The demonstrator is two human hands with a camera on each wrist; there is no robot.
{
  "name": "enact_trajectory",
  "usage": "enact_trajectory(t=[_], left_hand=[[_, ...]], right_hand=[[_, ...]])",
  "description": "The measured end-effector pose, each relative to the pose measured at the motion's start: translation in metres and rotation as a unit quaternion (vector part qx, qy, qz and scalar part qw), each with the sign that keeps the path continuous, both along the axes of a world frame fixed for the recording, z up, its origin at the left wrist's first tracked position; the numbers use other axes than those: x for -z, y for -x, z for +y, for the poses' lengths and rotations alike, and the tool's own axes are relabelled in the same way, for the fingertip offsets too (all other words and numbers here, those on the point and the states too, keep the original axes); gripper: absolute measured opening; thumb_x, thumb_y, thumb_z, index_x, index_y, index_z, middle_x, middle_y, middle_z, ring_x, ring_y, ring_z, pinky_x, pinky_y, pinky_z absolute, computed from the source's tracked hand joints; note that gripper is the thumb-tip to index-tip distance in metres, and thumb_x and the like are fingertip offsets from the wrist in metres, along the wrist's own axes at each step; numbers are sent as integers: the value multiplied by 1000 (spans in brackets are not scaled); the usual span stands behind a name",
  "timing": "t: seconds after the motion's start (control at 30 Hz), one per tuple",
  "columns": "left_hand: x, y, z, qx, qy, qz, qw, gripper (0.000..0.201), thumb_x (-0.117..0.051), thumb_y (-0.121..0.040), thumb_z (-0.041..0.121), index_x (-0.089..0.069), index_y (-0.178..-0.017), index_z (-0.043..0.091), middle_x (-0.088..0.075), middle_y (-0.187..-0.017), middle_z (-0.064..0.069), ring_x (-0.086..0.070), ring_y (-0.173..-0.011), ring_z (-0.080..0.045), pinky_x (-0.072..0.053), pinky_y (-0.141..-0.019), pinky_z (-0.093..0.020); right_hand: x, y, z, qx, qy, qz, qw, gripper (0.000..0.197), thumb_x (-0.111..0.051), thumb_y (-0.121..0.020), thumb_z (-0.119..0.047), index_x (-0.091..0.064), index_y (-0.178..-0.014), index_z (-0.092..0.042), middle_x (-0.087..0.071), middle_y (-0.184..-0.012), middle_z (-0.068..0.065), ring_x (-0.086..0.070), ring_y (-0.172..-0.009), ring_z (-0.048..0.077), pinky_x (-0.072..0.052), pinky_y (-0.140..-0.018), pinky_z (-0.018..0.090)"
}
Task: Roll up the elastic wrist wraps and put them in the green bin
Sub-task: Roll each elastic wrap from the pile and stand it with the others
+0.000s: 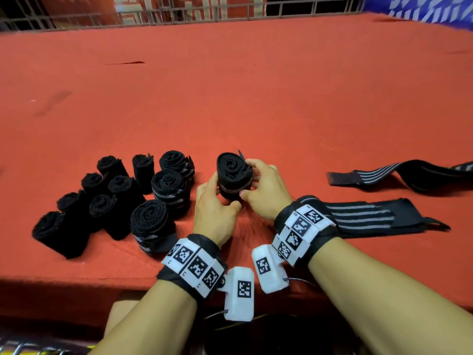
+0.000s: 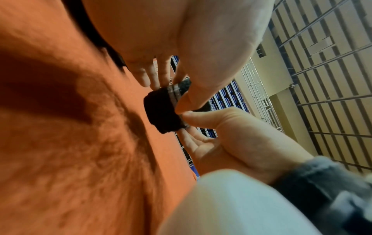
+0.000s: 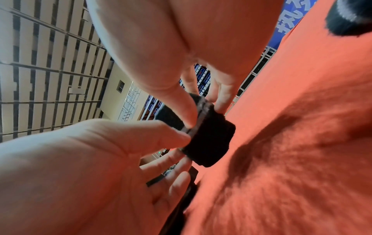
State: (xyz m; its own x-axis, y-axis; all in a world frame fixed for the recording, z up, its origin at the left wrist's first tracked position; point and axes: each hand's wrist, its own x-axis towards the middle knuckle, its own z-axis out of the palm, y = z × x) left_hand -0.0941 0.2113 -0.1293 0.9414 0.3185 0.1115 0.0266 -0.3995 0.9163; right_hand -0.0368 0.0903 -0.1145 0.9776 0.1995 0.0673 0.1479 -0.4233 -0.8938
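A rolled black wrist wrap point(image 1: 234, 172) stands on end on the red cloth, its spiral end facing up. My left hand point(image 1: 217, 201) grips its left side and my right hand point(image 1: 257, 180) grips its right side, with the two thumbs meeting at the front. In the left wrist view the roll point(image 2: 161, 111) rests on the cloth, held by my left hand point(image 2: 181, 89) and right hand point(image 2: 193, 125). The right wrist view shows the same roll point(image 3: 211, 139) between my right hand point(image 3: 201, 109) and left hand point(image 3: 177, 147). No green bin is in any view.
Several rolled wraps point(image 1: 153, 196) stand grouped to the left of my hands. Two flat striped wraps point(image 1: 399, 175) point(image 1: 368, 216) lie to the right. The red-covered table point(image 1: 256, 98) ends just in front of my wrists. A metal railing point(image 1: 179, 11) runs along its far side.
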Motion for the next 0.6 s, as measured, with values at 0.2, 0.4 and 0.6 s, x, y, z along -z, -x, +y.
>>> enact_trajectory(t=[0.2, 0.4, 0.6], left_hand=[[10, -30, 14, -22, -7, 5, 1000, 68, -62, -57, 37, -58, -125, 45, -61, -122, 1, -62, -115, -19, -53, -100, -45], [1, -44, 22, -51, 1, 19, 999, 69, -62, -57, 36, -58, -126, 36, -58, -126, 1, -64, -112, -17, -52, -102, -42], [-5, -50, 25, -40, -13, 64, 997, 67, -64, -59, 32, -55, -125, 29, -66, -118, -2, -67, -108, -23, -55, -96, -46]], right_hand=[[-8, -19, 8, -6, 0, -4, 1000, 71, -69, -73, 4, -55, -139, -18, -63, -127, 7, -60, -122, 23, -49, -107, 44], [-20, -33, 26, -32, 2, 18, 999, 75, -68, -76, 5, -50, -145, -17, -57, -140, 7, -60, -125, 20, -49, -108, 42], [-15, -46, 33, -58, 26, 30, 998, 60, -57, -69, 5, -64, -123, -20, -72, -117, 2, -66, -113, 24, -53, -100, 47]])
